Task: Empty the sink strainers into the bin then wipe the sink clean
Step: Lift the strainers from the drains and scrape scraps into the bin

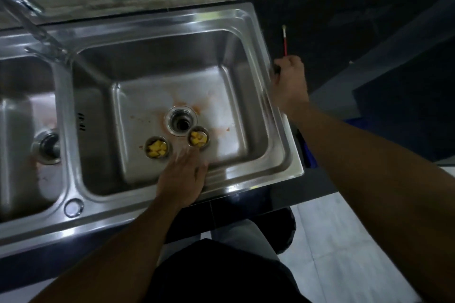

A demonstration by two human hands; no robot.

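Two small round metal strainers lie in the right basin (pixel 246 96) of a steel double sink, both holding yellow food bits. One strainer (pixel 157 150) is left of the open drain (pixel 181 123), the other strainer (pixel 199 139) just below and right of it. My left hand (pixel 183 177) reaches into the basin with straight fingers, and its blurred tips lie between the two strainers. My right hand (pixel 290 81) sits with curled fingers at the sink's right rim (pixel 278 115). Whether it grips anything is not clear. Orange stains surround the drain.
The left basin (pixel 22 115) has its own strainer (pixel 48 146) in the drain. A tap (pixel 32 24) stands at the back left. A thin red stick (pixel 285 40) lies on the dark counter, its near end hidden behind my right hand. White floor tiles (pixel 332 241) show lower right.
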